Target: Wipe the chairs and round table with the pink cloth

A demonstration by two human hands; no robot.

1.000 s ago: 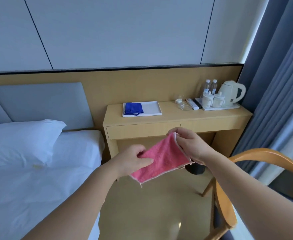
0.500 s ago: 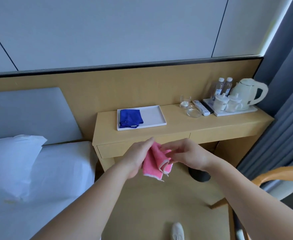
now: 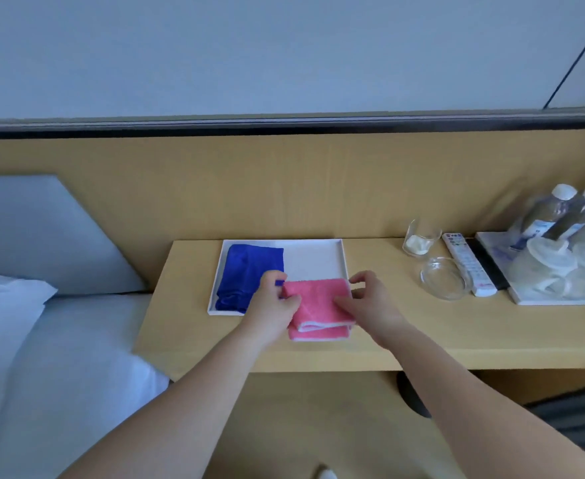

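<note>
Your left hand (image 3: pixel 272 305) pinches the left edge of the folded pink cloth (image 3: pixel 318 311), fingers curled; your right hand (image 3: pixel 370 305) grips its right edge, thumb raised. The cloth lies over the front right corner of the white tray (image 3: pixel 315 261), partly on the worktop (image 3: pixel 422 326). A folded blue cloth (image 3: pixel 249 274) fills the tray's left half. Right of the tray sit a glass dish (image 3: pixel 443 278) and a remote (image 3: pixel 467 264).
</note>
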